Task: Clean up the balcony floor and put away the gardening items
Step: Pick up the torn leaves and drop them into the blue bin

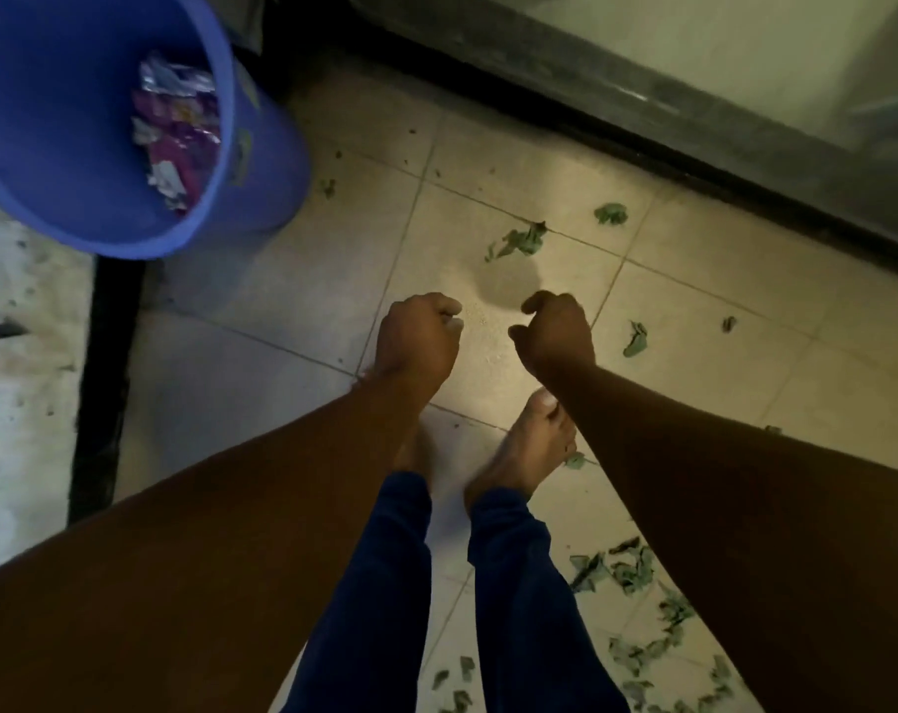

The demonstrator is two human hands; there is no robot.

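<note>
Torn green leaves lie scattered over the pale tiled balcony floor (282, 280): a clump (518, 241) ahead of my hands, a small piece (611, 213) farther back, one (636, 339) to the right, and a large pile (637, 568) by my right forearm. My left hand (418, 339) and right hand (557, 334) hang side by side above the floor, fingers curled, with nothing visible in either. A blue bucket (19, 120) stands at the upper left, holding crumpled foil wrappers (176, 126).
My bare feet (526, 445) and blue trouser legs stand just below the hands. A dark sliding-door track (591, 126) crosses the upper right. A black strip (102, 393) borders the tiles on the left, with speckled stone beyond.
</note>
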